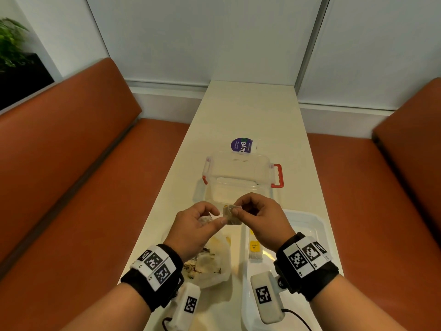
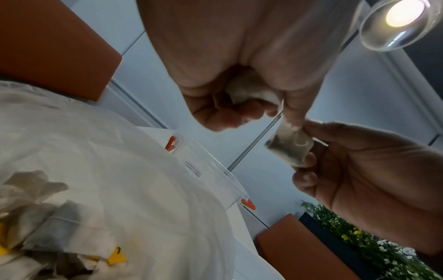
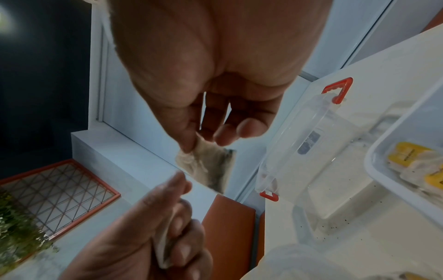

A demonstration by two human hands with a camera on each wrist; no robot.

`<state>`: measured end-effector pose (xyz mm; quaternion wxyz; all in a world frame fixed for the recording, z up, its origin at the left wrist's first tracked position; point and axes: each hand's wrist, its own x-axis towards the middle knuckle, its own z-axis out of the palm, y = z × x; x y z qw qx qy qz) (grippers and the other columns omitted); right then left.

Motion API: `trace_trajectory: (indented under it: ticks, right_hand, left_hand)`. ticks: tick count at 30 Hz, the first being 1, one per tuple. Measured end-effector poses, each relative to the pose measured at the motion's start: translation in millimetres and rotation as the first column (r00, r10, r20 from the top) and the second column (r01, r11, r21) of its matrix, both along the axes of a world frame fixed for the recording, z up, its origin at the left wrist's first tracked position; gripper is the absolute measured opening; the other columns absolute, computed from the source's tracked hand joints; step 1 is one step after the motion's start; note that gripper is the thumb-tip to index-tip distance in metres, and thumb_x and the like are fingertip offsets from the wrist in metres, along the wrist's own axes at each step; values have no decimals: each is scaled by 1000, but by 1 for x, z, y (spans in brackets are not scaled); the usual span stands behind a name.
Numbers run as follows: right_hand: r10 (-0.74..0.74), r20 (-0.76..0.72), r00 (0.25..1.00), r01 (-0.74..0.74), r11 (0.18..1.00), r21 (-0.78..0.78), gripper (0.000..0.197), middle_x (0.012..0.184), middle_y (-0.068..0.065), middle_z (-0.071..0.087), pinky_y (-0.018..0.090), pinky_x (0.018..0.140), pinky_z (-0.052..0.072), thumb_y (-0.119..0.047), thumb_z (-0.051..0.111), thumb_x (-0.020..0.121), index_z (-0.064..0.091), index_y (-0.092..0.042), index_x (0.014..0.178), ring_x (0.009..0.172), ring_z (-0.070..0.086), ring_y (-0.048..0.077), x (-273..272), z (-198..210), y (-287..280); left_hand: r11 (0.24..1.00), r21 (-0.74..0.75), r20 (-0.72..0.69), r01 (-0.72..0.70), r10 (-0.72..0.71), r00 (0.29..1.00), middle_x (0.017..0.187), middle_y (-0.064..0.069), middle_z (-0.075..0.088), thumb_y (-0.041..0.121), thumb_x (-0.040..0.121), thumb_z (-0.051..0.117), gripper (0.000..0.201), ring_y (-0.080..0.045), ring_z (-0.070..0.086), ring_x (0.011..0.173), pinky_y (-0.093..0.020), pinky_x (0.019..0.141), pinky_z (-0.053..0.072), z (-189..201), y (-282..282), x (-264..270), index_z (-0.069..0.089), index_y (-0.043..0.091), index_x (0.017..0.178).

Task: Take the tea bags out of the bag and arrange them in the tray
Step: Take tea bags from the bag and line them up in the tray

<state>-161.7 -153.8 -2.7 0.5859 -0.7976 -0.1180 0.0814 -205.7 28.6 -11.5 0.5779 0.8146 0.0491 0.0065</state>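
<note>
Above the table my right hand [image 1: 256,217] pinches a tea bag [image 1: 231,215] by its upper corner between thumb and forefinger; in the right wrist view this tea bag [image 3: 209,167] hangs flat. My left hand [image 1: 198,225] is just left of it, thumb tip close to the bag, and grips a second, crumpled tea bag [image 2: 249,92] in its curled fingers. Below the left wrist lies the thin plastic bag [image 1: 218,263] with several tea bags [image 2: 59,225] inside. The white tray [image 1: 318,225] sits under my right wrist and holds tea bags with yellow tags [image 3: 412,161].
A clear lidded box with red handles [image 1: 238,175] stands just beyond the hands, a purple round label [image 1: 241,145] behind it. The narrow white table [image 1: 250,111] runs away from me between two orange benches [image 1: 71,163]. A potted plant [image 1: 12,41] is far left.
</note>
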Motion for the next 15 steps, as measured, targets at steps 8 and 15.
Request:
trace_trajectory:
  ticks: [8, 15]
  right_hand:
    - [-25, 10, 1000, 24, 999, 45, 6, 79, -4, 73, 40, 78, 57, -31, 67, 84, 70, -32, 80, 78, 68, 14, -10, 1, 16]
    - [37, 49, 998, -36, 999, -17, 20, 83, -9, 74, 23, 74, 51, -25, 58, 94, 78, -23, 90, 75, 64, 0, -14, 8, 12]
  left_hand:
    - [996, -41, 46, 84, -82, 996, 68, 23, 68, 20, 84, 74, 8, 7, 62, 64, -8, 62, 44, 16, -11, -4, 72, 24, 90]
    - [998, 34, 64, 43, -45, 997, 70, 10, 72, 20, 85, 73, 1, 4, 62, 62, -9, 62, 43, 12, -5, 0, 74, 20, 85]
